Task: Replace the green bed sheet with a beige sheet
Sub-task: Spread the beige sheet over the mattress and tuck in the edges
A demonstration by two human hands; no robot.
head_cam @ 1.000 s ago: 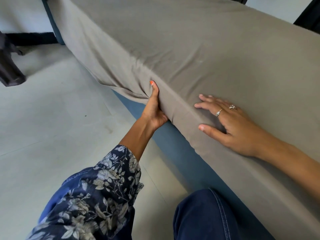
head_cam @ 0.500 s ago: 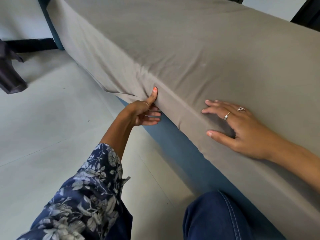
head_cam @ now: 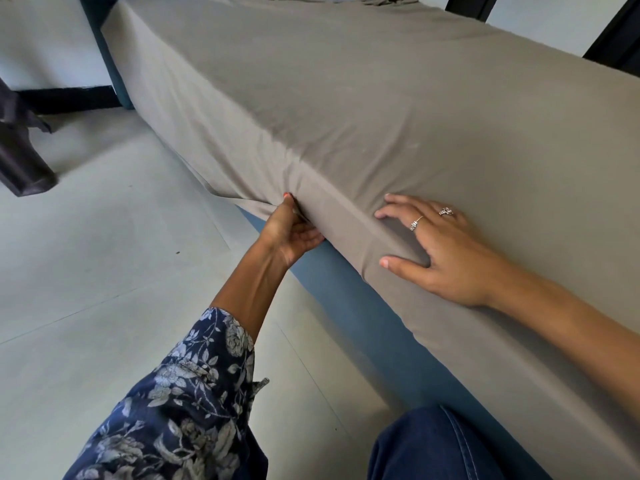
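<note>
Beige sheet (head_cam: 346,98) under left hand (head_cam: 291,230), right hand (head_cam: 446,251)

Soft, even daylight fills the room. Faint shadows fall under the bed (head_cam: 346,289) onto the pale floor (head_cam: 86,271). Wide-angle distortion bends the edges; focus is mostly sharp.

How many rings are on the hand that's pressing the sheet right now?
2, both on the right hand, which lies flat on the beige sheet: one ring on a middle finger, one ring on the next finger toward the bed. Others may be hidden.
</note>
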